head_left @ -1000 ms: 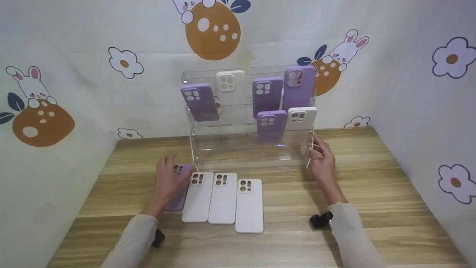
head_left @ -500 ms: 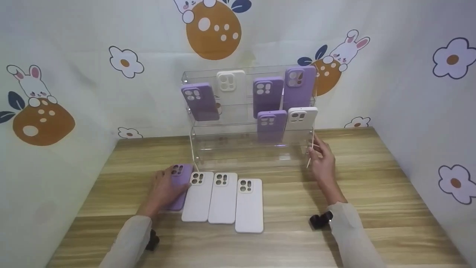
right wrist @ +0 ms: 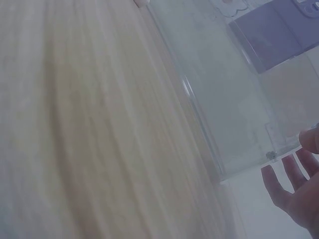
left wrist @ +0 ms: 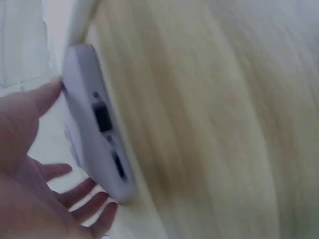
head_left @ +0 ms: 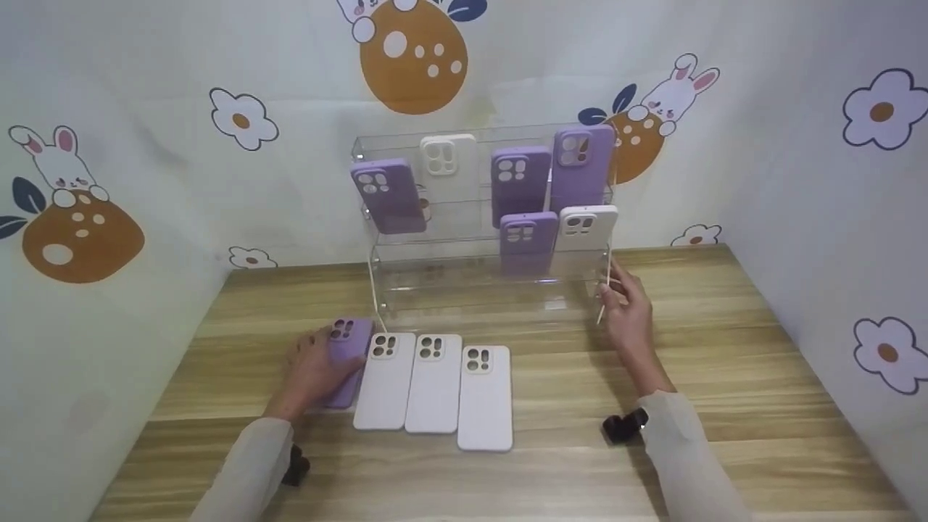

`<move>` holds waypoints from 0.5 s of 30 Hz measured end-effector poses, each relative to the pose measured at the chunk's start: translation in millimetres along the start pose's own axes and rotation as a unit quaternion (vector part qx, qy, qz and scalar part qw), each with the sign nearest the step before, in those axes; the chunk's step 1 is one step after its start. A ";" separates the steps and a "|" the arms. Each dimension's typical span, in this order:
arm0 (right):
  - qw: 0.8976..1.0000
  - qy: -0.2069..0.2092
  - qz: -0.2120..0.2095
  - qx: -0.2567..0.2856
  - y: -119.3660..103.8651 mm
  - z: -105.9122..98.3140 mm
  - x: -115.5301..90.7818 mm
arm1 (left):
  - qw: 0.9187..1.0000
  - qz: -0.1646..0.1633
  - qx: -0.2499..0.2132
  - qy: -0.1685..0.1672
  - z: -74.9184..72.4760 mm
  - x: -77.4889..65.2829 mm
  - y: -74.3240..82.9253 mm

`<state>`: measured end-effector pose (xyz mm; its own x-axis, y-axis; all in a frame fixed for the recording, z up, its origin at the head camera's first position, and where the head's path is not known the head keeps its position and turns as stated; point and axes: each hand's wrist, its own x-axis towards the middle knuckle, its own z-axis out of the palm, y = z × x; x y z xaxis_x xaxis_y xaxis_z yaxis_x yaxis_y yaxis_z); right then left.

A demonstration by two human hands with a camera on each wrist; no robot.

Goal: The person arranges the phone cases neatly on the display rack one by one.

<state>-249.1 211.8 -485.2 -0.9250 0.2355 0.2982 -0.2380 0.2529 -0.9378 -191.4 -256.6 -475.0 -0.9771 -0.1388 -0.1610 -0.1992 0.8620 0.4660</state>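
On the left of the wooden table lies a purple phone case [head_left: 346, 346]. My left hand [head_left: 308, 373] spans it, thumb on one long edge and fingertips at the other, as the left wrist view confirms. Three white phone cases [head_left: 384, 395] lie side by side just right of it, camera holes toward the back. A clear acrylic display stand [head_left: 449, 270] stands behind them. My right hand [head_left: 629, 319] holds the stand's right side panel between thumb and fingers; in the right wrist view the fingers [right wrist: 276, 191] are partly cut off by the frame.
Purple phone cases [head_left: 520, 185] and white ones [head_left: 451, 177] lean on the stand's upper tiers, with a purple [head_left: 528, 235] and a white one [head_left: 589, 232] lower right. A patterned wall covering [head_left: 304, 196] rises close behind and at both sides.
My left hand has come down from above the purple phone case and shifted left and nearer, taking it by its edges. The right hand has stayed on the stand.
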 end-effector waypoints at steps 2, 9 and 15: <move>1.000 0.002 0.002 0.001 0.7 0.5 -0.3 | 1.000 -0.013 0.000 0.008 0.3 -2.4 2.2; 1.000 0.000 0.012 0.005 0.0 2.2 -0.4 | 0.999 -0.040 0.022 0.027 1.1 -5.9 9.4; 1.000 0.001 0.009 0.003 -1.4 1.1 0.4 | 0.997 -0.024 0.010 0.066 -4.3 -4.6 9.9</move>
<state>-249.5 210.5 -483.9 -0.9289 0.2415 0.2809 -0.2221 0.2437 -0.9441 -189.2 -249.6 -465.9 -0.9680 -0.2423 -0.0656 -0.2458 0.8620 0.4432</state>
